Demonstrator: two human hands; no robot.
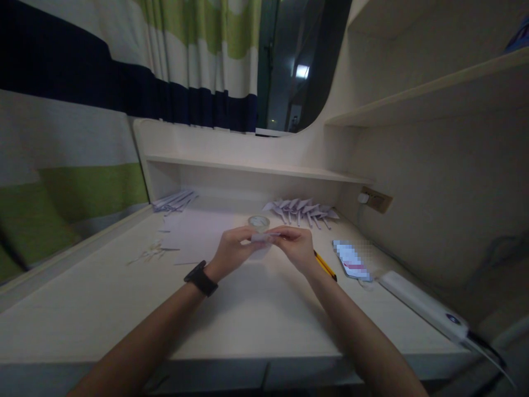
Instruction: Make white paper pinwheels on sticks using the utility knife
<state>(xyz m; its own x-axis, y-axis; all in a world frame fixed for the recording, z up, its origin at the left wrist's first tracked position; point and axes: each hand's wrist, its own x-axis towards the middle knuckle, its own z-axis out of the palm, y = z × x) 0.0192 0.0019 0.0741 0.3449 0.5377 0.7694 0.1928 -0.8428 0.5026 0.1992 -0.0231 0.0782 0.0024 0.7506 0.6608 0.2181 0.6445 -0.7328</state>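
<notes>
Left hand [231,249] and right hand [295,248] meet above the desk [256,314], approx. centre of view, fingers curled in toward each other. Both pinch one small folded paper piece [264,237] between thumb and fingertips; L grips its left end, R its right end. Piece is pale, held just clear of the desk surface; exact fold shape cannot be told at this res. L wrist carries a black watch [200,278].

Surroundings:
- Tape roll [258,221]: flat on desk, just behind the hands.
- Paper sheet [198,234]: lies flat, left of and behind L hand.
- Folded paper pieces, row [301,210]: at back of desk, right of tape roll, under the low shelf [256,168].
- Second stack of folded paper [173,200]: back left corner.
- Scissors [151,252]: on desk, well left of L hand; detail dim.
- Yellow pencil [325,266]: on desk, just beside R wrist.
- Blurred card [351,260]: right of pencil.
- White bar-shaped device [425,306]: near right desk edge.
- Striped curtain [82,110]: behind desk, left.
</notes>
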